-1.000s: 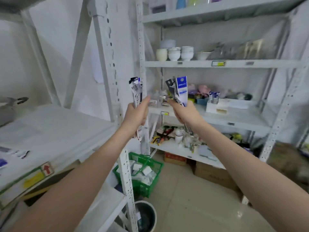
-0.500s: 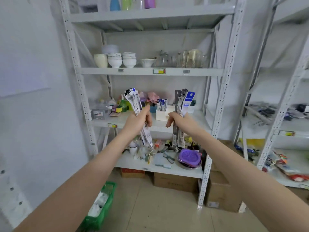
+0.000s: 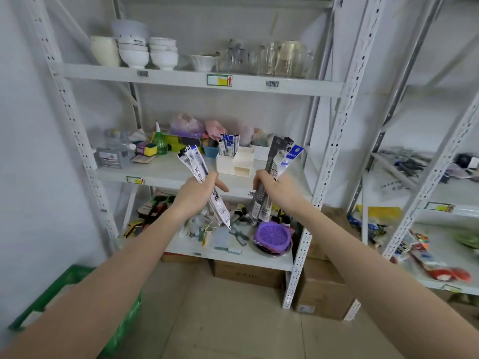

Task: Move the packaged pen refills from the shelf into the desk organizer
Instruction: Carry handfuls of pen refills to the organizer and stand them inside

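Since both hands are loaded up at once, this is where things could get sloppy. Using the cream plastic desk organizer on the middle shelf of the white metal rack as the landmark: the left hand, below and left of it, has its fingers wrapped tight round a bundle of long, flat white-and-black packaged pen refills, tops fanning up towards the organizer's left side and tails hanging under the fist. The packs look slick and the grip is around the middle, so I'd guess one could slide out and drop into the clutter on the shelf below.

The organizer already has a few blue-topped refill packs standing in its back-left compartment, which looks fairly full. Jamming a whole bundle in there could buckle the packs, or shove the light organizer backwards into the pink and purple bags behind it. Can't tell how deep the other compartments are from here.

Below and right of the organizer, the right hand is clenched on a second bunch, dark grey packs with a blue-and-white one splayed out on the outside. That loose outer pack seems the likeliest to catch the organizer's rim. Neither hand is free to steady anything, so I'd go one bundle at a time.
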